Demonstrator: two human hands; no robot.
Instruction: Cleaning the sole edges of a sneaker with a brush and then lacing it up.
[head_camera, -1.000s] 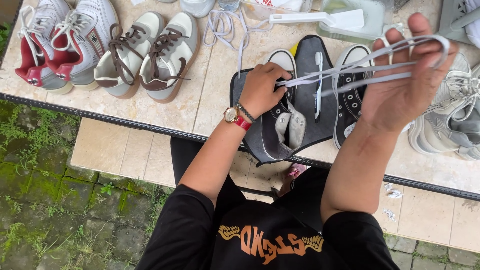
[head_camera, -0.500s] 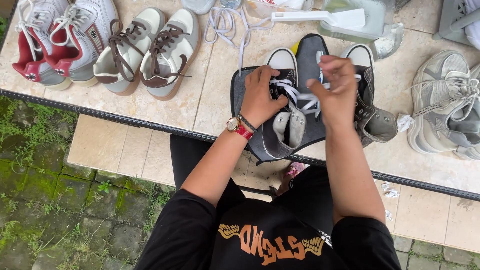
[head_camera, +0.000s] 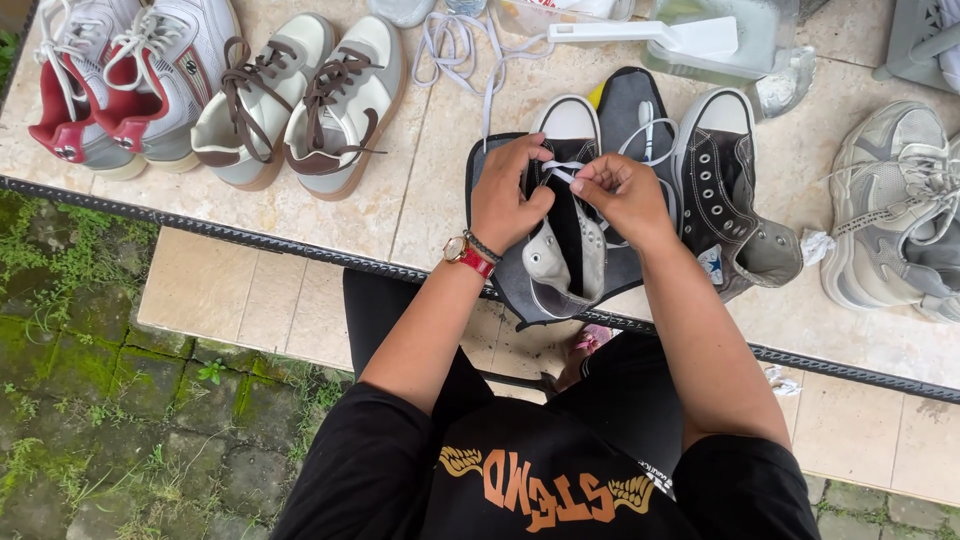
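A dark grey high-top shoe (head_camera: 572, 268) lies on the tiled ledge (head_camera: 420, 190) with its white toe cap pointing away from me. My left hand (head_camera: 510, 200), with a watch at the wrist, grips the shoe's left side near the eyelets. My right hand (head_camera: 620, 195) pinches a white shoelace (head_camera: 565, 172) over the open tongue. The lace loops back past the toe (head_camera: 650, 130). The matching second high-top (head_camera: 728, 190) lies just to the right, tipped on its side.
A cream pair with brown laces (head_camera: 300, 100) and a white-and-red pair (head_camera: 130, 80) stand at the left. Grey sneakers (head_camera: 900, 210) sit at the right. A loose lace (head_camera: 455, 40), a white brush (head_camera: 650, 35) and a clear tub (head_camera: 760, 45) lie at the back.
My right hand, which held the lace stretched high to the right, has come down to the shoe's eyelets. The left hand has stayed on the shoe.
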